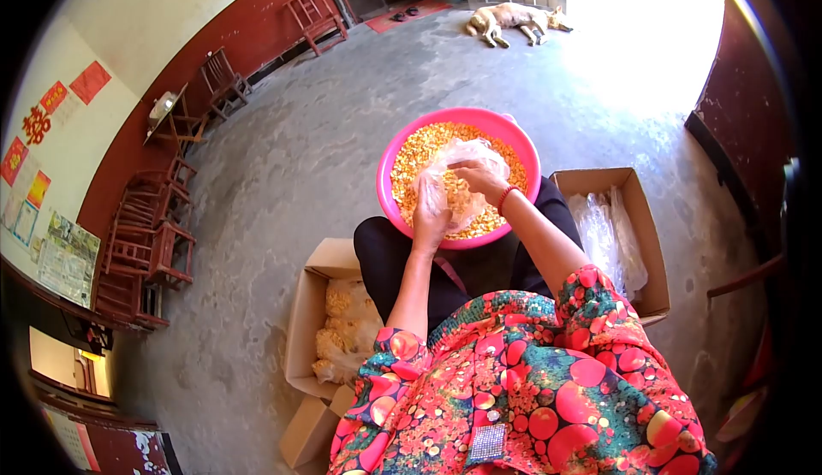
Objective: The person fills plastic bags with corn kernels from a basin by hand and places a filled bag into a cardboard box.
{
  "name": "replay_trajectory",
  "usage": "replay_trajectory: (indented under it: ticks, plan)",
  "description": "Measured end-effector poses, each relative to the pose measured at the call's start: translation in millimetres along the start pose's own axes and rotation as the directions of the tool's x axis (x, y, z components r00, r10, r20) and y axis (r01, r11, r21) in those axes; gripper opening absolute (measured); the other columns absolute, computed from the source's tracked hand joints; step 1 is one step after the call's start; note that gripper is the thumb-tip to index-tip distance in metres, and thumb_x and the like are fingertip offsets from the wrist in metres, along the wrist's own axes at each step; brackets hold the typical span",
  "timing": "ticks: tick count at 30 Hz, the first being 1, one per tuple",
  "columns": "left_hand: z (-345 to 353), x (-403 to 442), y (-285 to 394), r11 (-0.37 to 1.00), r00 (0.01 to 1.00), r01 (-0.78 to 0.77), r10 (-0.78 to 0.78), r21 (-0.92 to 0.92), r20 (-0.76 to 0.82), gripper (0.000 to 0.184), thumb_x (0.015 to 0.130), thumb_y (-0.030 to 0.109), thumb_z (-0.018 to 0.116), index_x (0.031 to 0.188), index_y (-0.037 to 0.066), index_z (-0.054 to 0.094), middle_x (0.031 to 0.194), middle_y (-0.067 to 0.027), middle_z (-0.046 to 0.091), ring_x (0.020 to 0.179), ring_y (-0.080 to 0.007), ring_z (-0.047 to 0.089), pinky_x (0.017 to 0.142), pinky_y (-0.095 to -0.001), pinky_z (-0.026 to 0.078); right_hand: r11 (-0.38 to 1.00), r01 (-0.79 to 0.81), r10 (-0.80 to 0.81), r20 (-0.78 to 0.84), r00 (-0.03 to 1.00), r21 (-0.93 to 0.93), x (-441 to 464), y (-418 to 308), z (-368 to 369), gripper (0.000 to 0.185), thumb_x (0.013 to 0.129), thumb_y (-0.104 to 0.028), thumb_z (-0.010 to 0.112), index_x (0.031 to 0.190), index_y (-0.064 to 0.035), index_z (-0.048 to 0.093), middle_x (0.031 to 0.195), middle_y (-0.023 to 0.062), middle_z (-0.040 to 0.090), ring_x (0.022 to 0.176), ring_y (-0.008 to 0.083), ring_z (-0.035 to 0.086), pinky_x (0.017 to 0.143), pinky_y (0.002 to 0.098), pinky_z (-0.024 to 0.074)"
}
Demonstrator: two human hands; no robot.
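A pink basin (pixel 533 165) full of yellow corn kernels (pixel 417 154) rests at my lap, between my knees. Over the corn I have a thin clear plastic bag (pixel 469 151), its film spread between both hands. My left hand (pixel 432 216) grips the bag's near left side, fingers pointing up and partly covered by the film. My right hand (pixel 481 181), with a red bracelet at the wrist, reaches across the bag from the right, its bent fingers on the film. Kernels show through the bag between the hands.
By my left leg, a cardboard box (pixel 301 338) holds corn-filled bags (pixel 342 331). Another box (pixel 646 244) on my right contains clear plastic bags (pixel 601 234). A dog (pixel 514 21) lies on the concrete floor ahead. Wooden chairs (pixel 141 244) line the left wall.
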State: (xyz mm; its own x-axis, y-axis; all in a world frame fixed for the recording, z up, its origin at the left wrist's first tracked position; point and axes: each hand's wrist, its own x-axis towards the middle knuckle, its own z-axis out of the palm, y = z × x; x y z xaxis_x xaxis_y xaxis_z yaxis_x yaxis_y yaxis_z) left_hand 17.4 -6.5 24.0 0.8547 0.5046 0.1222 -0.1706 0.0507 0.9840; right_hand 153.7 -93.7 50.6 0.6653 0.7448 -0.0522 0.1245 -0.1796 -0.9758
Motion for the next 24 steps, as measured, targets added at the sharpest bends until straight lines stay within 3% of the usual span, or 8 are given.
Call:
replay_trajectory:
  ticks: [3, 6, 8, 13, 15, 17, 21, 24]
  plan:
    - [-3, 5, -9, 0.938, 0.965, -0.249, 0.263, 0.239, -0.026, 0.077, 0.064, -0.010, 0.046, 0.135, -0.002, 0.017, 0.133, -0.0138, 0.031, 0.123, -0.0211, 0.033, 0.101, -0.0286, 0.029, 0.990, -0.110, 0.110, 0.003, 0.994, 0.091, 10, 29, -8, 0.029, 0.080, -0.019, 0.053, 0.105, -0.0062, 0.061, 0.105, 0.0067, 0.059, 0.094, 0.0134, 0.053, 0.077, 0.0277, 0.0447]
    - [-4, 5, -16, 0.935, 0.957, -0.266, 0.285, 0.234, -0.050, 0.077, 0.064, -0.009, 0.047, 0.135, -0.003, 0.019, 0.134, -0.0147, 0.030, 0.124, -0.0212, 0.032, 0.103, -0.0286, 0.024, 0.878, 0.153, -0.161, 0.023, 0.987, -0.453, 24, 83, -29, 0.027, 0.073, -0.020, 0.055, 0.095, -0.0076, 0.065, 0.091, 0.0107, 0.064, 0.084, 0.0211, 0.060, 0.071, 0.0309, 0.0474]
    - [-5, 6, -22, 0.911, 0.944, -0.289, 0.323, 0.294, -0.073, 0.077, 0.065, -0.008, 0.050, 0.136, 0.002, 0.020, 0.124, -0.0151, 0.045, 0.113, -0.0193, 0.046, 0.092, -0.0272, 0.038, 0.908, 0.045, -0.076, -0.057, 0.996, -0.416, 15, 85, -38, 0.026, 0.072, -0.019, 0.054, 0.093, -0.0074, 0.065, 0.088, 0.0104, 0.064, 0.083, 0.0215, 0.060, 0.072, 0.0309, 0.0472]
    - [-2, 0, -7, 0.952, 0.979, -0.186, 0.200, 0.243, -0.036, 0.078, 0.064, -0.008, 0.048, 0.135, -0.003, 0.017, 0.135, -0.0159, 0.030, 0.124, -0.0213, 0.031, 0.103, -0.0282, 0.025, 0.988, 0.037, -0.065, -0.185, 0.981, -0.149, 4, 71, -38, 0.017, 0.070, -0.014, 0.055, 0.081, -0.0055, 0.065, 0.069, 0.0057, 0.063, 0.061, 0.0152, 0.059, 0.057, 0.0285, 0.0471]
    - [-2, 1, -8, 0.947, 0.978, -0.191, 0.207, 0.257, -0.033, 0.078, 0.064, -0.008, 0.048, 0.135, -0.003, 0.017, 0.135, -0.0160, 0.030, 0.124, -0.0213, 0.031, 0.103, -0.0283, 0.025, 0.996, 0.007, -0.018, -0.129, 0.992, -0.088, -15, 34, -38, 0.015, 0.074, -0.014, 0.056, 0.081, -0.0036, 0.063, 0.070, 0.0019, 0.059, 0.059, 0.0079, 0.052, 0.052, 0.0221, 0.0435]
    - [-3, 3, -13, 0.955, 0.973, -0.208, 0.223, 0.213, -0.050, 0.079, 0.064, -0.008, 0.048, 0.136, -0.002, 0.016, 0.135, -0.0161, 0.030, 0.124, -0.0216, 0.031, 0.103, -0.0285, 0.024, 0.978, -0.075, 0.119, 0.229, 0.966, -0.193, -25, 15, -37, 0.015, 0.074, -0.016, 0.057, 0.076, -0.0042, 0.065, 0.065, 0.0014, 0.060, 0.057, 0.0081, 0.053, 0.051, 0.0224, 0.0438]
    - [-2, 2, -11, 0.950, 0.975, -0.194, 0.215, 0.244, -0.062, 0.079, 0.064, -0.009, 0.047, 0.136, -0.001, 0.016, 0.135, -0.0162, 0.030, 0.125, -0.0219, 0.031, 0.103, -0.0291, 0.024, 0.540, 0.366, -0.056, 0.401, 0.914, -0.758, -18, 42, -24, 0.019, 0.068, -0.022, 0.058, 0.077, -0.0097, 0.067, 0.071, 0.0098, 0.064, 0.066, 0.0225, 0.061, 0.063, 0.0347, 0.0482]
    - [-2, 3, -13, 0.946, 0.973, -0.193, 0.218, 0.259, -0.071, 0.079, 0.063, -0.009, 0.047, 0.136, -0.001, 0.016, 0.135, -0.0162, 0.030, 0.125, -0.0223, 0.031, 0.103, -0.0295, 0.024, 0.520, 0.261, -0.055, 0.273, 0.961, -0.814, -29, 50, -5, 0.023, 0.067, -0.025, 0.055, 0.081, -0.0120, 0.067, 0.079, 0.0129, 0.064, 0.076, 0.0303, 0.060, 0.071, 0.0401, 0.0470]
